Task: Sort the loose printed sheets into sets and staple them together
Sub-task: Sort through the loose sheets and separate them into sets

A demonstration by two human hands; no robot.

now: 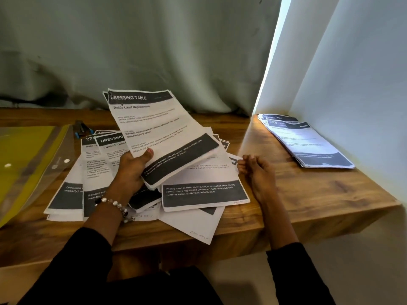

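I have my left hand (132,170) gripping a thin set of printed sheets (158,133) by its lower left edge, thumb lying across the front page and fingers curled behind. The set is lifted off the desk and tilted back, its top page headed "DRESSING TABLE" with "Bottle Label Replacement" beneath. A beaded bracelet (114,205) sits on that wrist, above a black sleeve (72,260).

My right hand (255,170) rests on the wooden desk (308,194) with its fingers loosely curled, their tips just touching the right edge of the loose pages; I see nothing gripped in it.

Beneath the raised set, the loose printed sheets (204,190) lie fanned and overlapping across the middle of the desk, each with a dark band near the bottom. One sheet at the front hangs slightly over the desk's near edge.

On the far right, against the white wall (363,84), a separate stack of sheets (308,144) lies flat, well apart from the loose spread. On the left lies a yellow plastic folder (26,164) with a clear flap. Behind the spread, a black and blue stapler (80,128) lies near the folder's far corner. A grey-green curtain (154,51) hangs behind the desk.
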